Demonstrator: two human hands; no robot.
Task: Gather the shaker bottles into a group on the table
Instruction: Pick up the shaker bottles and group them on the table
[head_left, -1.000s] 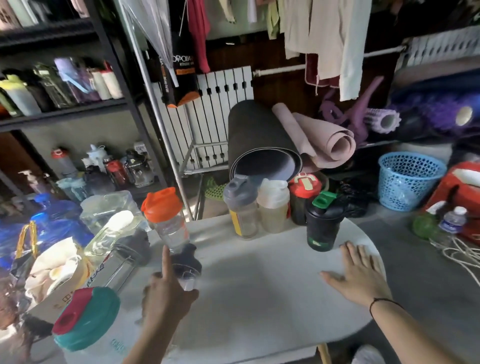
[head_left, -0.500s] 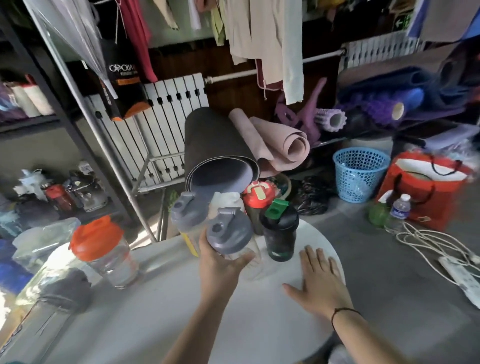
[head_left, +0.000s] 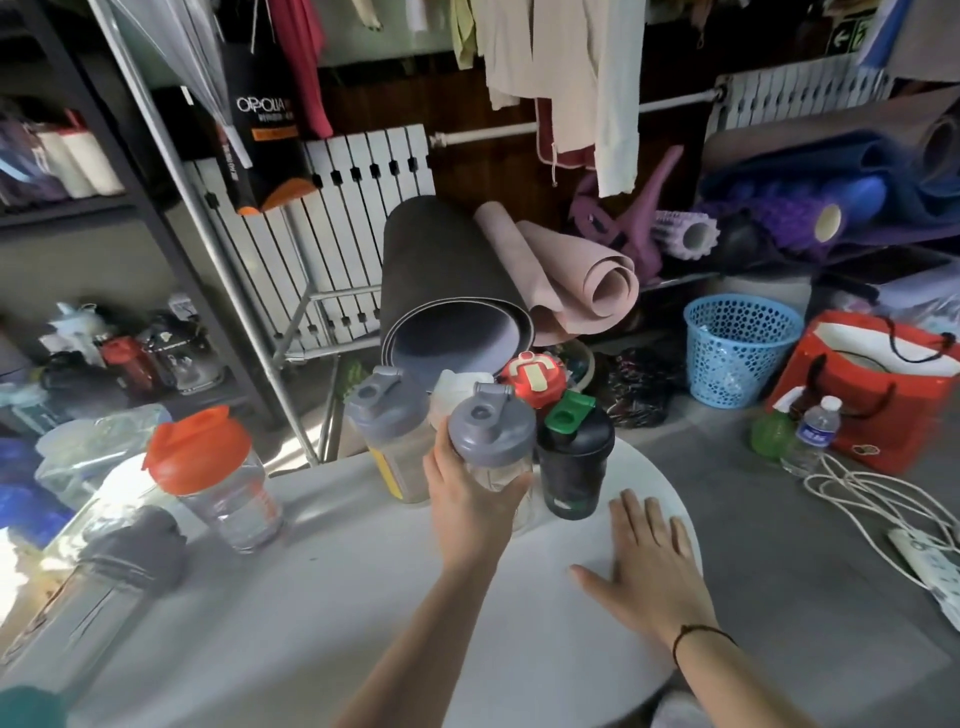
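Note:
My left hand (head_left: 467, 504) grips a clear shaker bottle with a grey lid (head_left: 491, 431), held upright at the front of a cluster on the white table (head_left: 363, 597). The cluster holds a grey-lidded bottle with a yellow label (head_left: 387, 421), a white bottle (head_left: 460, 384), a red-lidded bottle (head_left: 532, 374) and a black bottle with a green cap (head_left: 574, 457). An orange-lidded clear bottle (head_left: 208, 467) stands apart at the left. A grey-capped bottle (head_left: 104, 587) lies further left. My right hand (head_left: 644, 561) rests flat on the table, fingers spread.
Rolled mats (head_left: 457, 291) lean behind the table. On the floor to the right are a blue basket (head_left: 737, 348), a red bag (head_left: 872, 384), a small water bottle (head_left: 813, 431) and a white cable (head_left: 872, 499). Shelves with more bottles (head_left: 130, 358) stand at the left.
My left hand picked up the grey-lidded clear bottle from the table's left and carried it right, up to the cluster. My right hand stayed flat on the table.

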